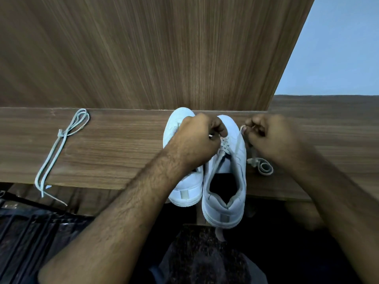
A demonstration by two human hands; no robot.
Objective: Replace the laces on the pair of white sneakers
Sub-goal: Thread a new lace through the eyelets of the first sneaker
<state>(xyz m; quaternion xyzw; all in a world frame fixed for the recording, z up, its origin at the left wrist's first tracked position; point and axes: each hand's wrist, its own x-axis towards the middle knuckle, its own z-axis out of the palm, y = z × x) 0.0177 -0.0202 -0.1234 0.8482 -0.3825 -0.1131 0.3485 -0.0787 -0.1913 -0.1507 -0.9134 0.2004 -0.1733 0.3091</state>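
A brown wooden shelf (pixel 114 148) is holding two white shoes (pixel 224 181) side by side, heels sticking over the near edge. The left hand (pixel 196 136) is pinching a lace end over the right shoe's lace holes. The right hand (pixel 268 136) is pinching the other end (pixel 243 128). A spare lace (pixel 59 148) is lying far left.

Wooden shelf (pixel 123 144) against a wood-grain panel (pixel 143 48) — black metal rack (pixel 26 232) lower left
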